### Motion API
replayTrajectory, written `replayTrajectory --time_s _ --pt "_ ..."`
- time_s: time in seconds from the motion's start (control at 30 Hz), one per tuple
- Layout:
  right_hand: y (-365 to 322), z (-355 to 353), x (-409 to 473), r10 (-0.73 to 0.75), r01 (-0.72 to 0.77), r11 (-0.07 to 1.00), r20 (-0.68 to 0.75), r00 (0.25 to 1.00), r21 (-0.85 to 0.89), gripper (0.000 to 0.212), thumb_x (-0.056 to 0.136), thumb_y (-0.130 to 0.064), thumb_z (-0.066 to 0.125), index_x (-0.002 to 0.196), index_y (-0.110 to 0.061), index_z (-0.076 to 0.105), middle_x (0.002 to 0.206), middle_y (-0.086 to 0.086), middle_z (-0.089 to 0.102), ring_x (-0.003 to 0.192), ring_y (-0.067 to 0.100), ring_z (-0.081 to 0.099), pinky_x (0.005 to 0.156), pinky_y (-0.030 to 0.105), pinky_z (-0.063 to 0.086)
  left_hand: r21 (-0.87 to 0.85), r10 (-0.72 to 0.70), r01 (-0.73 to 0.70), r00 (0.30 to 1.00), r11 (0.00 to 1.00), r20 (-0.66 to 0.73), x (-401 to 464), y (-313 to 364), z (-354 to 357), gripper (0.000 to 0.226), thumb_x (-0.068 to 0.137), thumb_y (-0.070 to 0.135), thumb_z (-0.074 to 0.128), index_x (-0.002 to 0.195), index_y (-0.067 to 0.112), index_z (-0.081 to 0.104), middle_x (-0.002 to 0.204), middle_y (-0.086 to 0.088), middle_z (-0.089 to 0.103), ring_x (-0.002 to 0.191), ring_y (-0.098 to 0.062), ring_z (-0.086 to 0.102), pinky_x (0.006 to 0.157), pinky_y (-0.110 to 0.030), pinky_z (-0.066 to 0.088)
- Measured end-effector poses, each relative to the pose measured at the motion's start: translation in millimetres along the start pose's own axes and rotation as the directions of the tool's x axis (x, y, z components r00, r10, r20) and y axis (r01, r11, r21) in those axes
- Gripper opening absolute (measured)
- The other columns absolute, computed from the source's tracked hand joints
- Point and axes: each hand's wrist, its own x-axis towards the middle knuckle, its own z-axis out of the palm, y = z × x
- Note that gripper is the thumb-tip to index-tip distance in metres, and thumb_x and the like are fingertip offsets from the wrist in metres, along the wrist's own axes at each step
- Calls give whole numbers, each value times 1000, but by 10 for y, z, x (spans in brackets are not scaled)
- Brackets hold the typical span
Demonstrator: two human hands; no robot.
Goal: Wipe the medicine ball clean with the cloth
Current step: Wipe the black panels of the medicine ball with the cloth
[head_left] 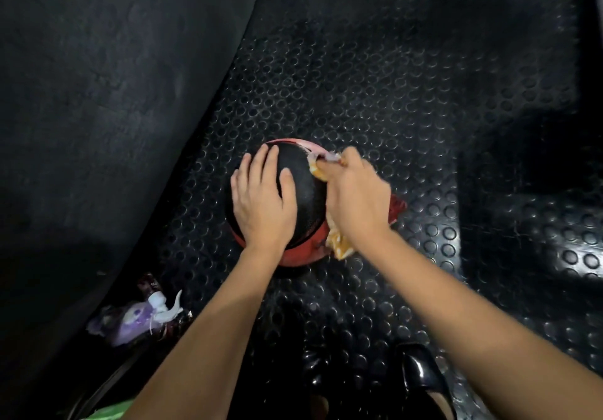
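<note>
Head view: left hand (261, 198) rests flat, fingers spread, on the medicine ball (303, 188); right hand (355, 198) apparently grips the cloth (339, 243) against its side.

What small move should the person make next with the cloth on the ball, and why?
Probably draw the right hand with the cloth across the black top of the ball, toward the left hand. The cloth now sits bunched on the ball's right side, while the left hand lies flat on the ball and steadies it on the studded floor mat, so the middle looks not yet covered.
</note>
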Motion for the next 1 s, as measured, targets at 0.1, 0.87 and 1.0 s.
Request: replayTrajectory --time_s 0.1,0.87,1.0 --pt "46 -42 129 118 -122 991 82 990 48 38 93 -11 46 120 -32 62 110 2 48 96 25 54 64 30 33 16 60 -59 998 998 -18 -35 32 44 54 96 37 26 137 14 51 143 -3 49 138 -25 36 115 -43 22" --pt "144 20 -490 51 -47 980 -18 999 193 39 90 -8 49 121 -28 61 98 1 46 87 22 50 63 35 45 42 151 -148 986 988 -76 -23 155 138 48 94 31 33 131 11 57 137 -5 55 134 -27 42 112 -46 28" --pt "306 64 -260 253 -248 947 -1 967 204 43 90 -6 46 122 -29 61 90 -4 38 86 24 52 62 32 37 50 161 -157 984 986 -72 -82 197 157 48 95 32 33 132 12 56 138 -4 54 135 -26 40 113 -43 25"
